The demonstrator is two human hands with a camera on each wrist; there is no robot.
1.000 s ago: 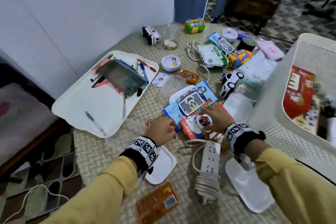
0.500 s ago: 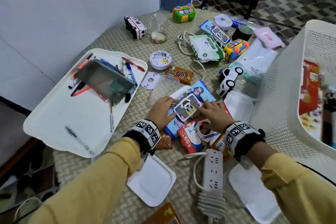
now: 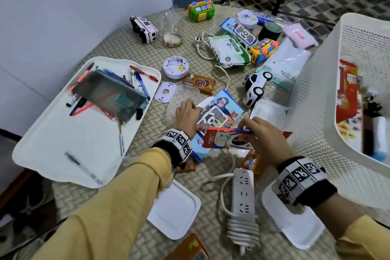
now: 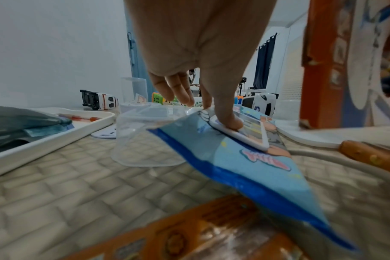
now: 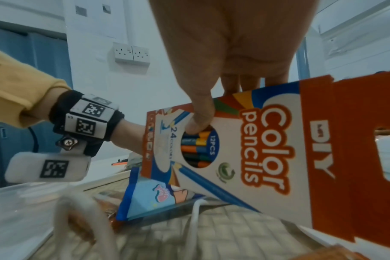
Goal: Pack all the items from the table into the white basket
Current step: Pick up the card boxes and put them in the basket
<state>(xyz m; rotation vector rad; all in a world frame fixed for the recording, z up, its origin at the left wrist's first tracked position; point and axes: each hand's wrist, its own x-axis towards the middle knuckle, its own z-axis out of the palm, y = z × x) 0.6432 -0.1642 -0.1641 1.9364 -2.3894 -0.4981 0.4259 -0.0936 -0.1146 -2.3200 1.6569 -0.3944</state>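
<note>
A red and white color pencils box [image 3: 223, 140] [image 5: 267, 149] hangs tilted above the table, pinched between the thumb and fingers of my right hand [image 3: 245, 131] [image 5: 203, 112]. Just left of it my left hand [image 3: 187, 114] [image 4: 211, 109] pinches the far edge of a blue cartoon wipes pack [image 3: 221, 110] [image 4: 245, 163]. The thumb presses on the pack's white flap and the near end is raised off the mat. The white basket [image 3: 316, 112] stands at the right with several items inside.
A white tray [image 3: 63, 133] with pens and a grey pouch lies at the left. A clear tub [image 3: 183, 99] sits beside my left hand. A power strip [image 3: 242, 194], two white lids [image 3: 175, 209], snack packs and toy cars [image 3: 255, 88] are scattered about.
My right hand has lifted the pencil box off the table and tilted it. My left hand has slid onto the blue pack and taken hold of its edge.
</note>
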